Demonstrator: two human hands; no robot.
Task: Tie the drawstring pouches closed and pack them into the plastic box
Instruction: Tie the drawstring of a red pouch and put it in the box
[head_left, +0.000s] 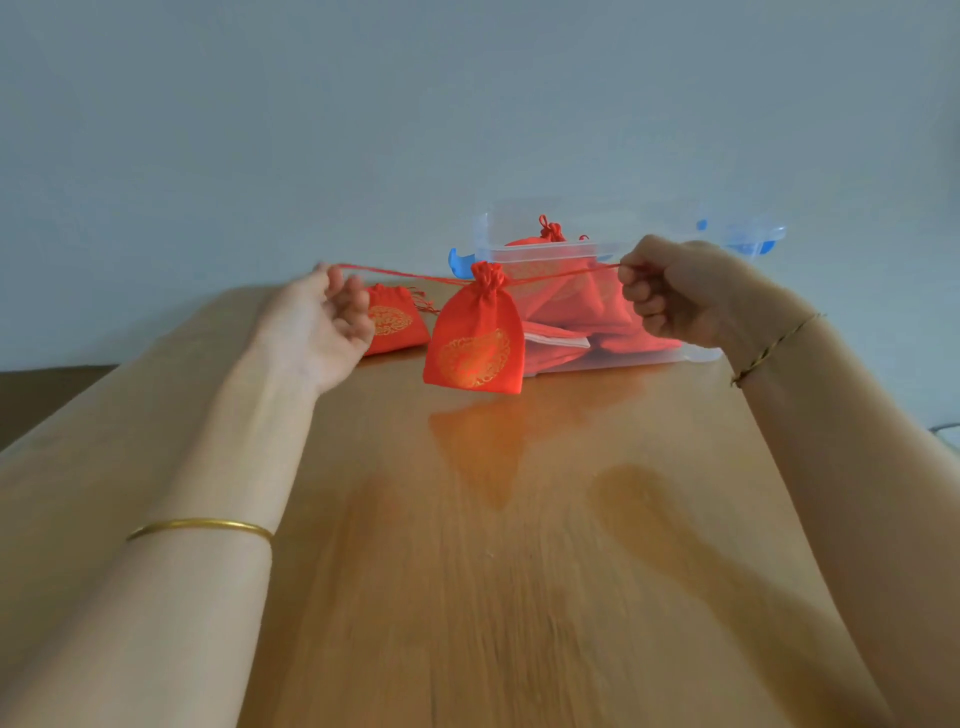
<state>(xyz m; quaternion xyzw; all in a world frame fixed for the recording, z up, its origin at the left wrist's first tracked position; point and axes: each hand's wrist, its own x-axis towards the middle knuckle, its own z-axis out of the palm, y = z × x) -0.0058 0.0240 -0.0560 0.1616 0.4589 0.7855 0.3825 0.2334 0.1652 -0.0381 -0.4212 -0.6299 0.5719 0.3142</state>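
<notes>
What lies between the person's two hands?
In the head view, a red drawstring pouch with gold print hangs on its taut red cord between left hand and right hand.

A single wide-angle camera, worn on the head, looks forward and down along the wooden surface (519, 519) toward a pale wall (467, 104), near enough that the surface fills the lower half of the view.

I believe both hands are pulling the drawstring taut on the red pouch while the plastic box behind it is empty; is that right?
Not quite: the plastic box is not empty; the head view shows packed pouches already inside it. The rest holds: the left hand and right hand pull the drawstring taut on the hanging red pouch.
</notes>
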